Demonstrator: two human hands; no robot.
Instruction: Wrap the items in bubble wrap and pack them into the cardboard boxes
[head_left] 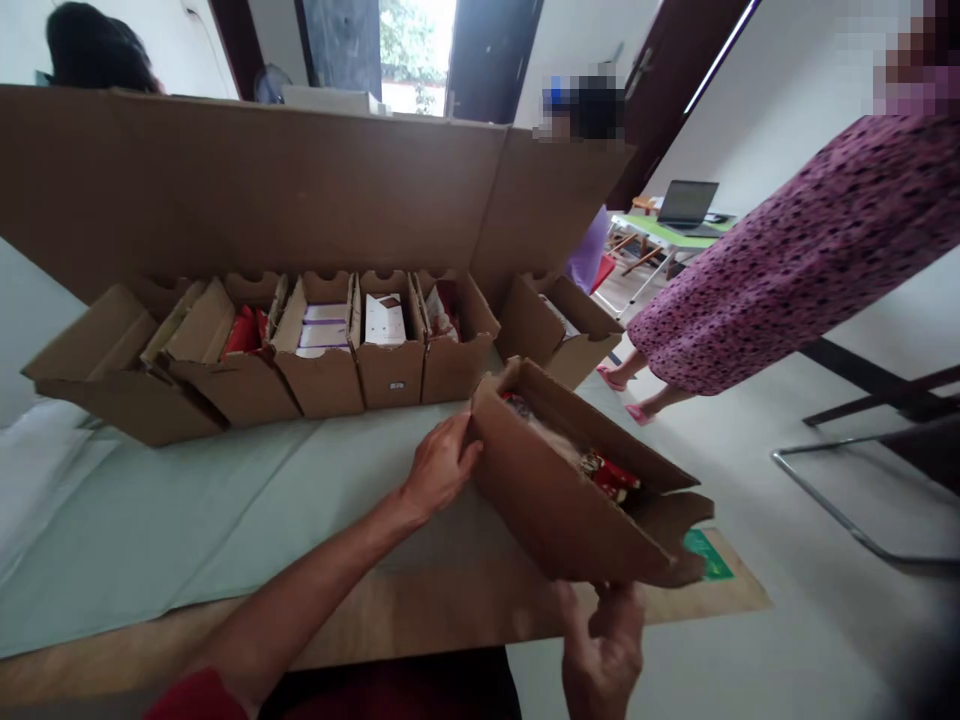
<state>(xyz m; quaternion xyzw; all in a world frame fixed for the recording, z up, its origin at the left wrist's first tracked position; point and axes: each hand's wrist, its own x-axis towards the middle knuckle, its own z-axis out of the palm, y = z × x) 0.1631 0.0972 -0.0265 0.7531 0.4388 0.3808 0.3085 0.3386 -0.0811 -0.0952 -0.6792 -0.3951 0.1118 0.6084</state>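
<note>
Pale green cloth [322,490] covers much of a table [420,610], whose wooden front edge shows bare. Along its far side rises a long brown cardboard panel [300,190], and off to the right stands a person in a pink spotted dress [795,230]. Before the panel, five open cardboard boxes [326,385] stand side by side, with a sixth box [574,360] a little apart on the right. Nearer, the held box [555,490] slants over the table's right end (whether its base touches down, I cannot tell). The left hand [442,465] clasps its left corner between thumb and fingers. The right hand [604,640] is at its lower right edge, fingertips partly hidden, so I cannot tell whether they pinch. Smallest are the contents: a red patterned packet [615,478] inside the held box, and a white carton [385,318] in the row.
</note>
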